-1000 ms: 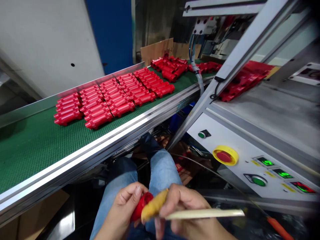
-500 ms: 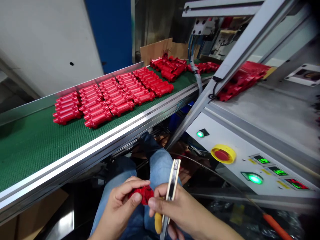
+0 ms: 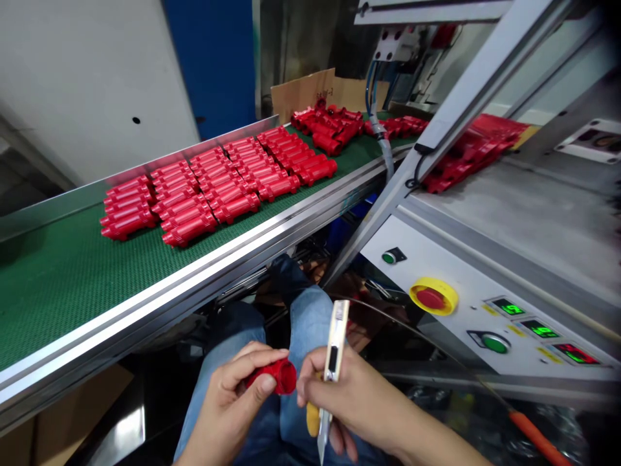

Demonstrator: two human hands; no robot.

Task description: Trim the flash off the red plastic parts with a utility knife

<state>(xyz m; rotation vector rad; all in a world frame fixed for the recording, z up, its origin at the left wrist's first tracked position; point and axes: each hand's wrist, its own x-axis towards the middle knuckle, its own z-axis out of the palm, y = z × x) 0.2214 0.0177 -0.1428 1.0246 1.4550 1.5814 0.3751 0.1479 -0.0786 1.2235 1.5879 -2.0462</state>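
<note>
Red ribbed plastic part [image 3: 277, 377], just one, sits gripped by the left hand [image 3: 228, 402]; the right hand [image 3: 352, 396] grips one apparent utility knife [image 3: 332, 362].

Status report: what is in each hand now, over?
Left hand grips red plastic part. Right hand holds utility knife, blade down, plus yellow item.

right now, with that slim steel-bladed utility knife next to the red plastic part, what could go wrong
The steel blade of the utility knife in the right hand points down toward the blue jeans, so a slip might cut the leg. The left hand grips the red plastic part close by, and its bare fingers could get nicked.
</note>
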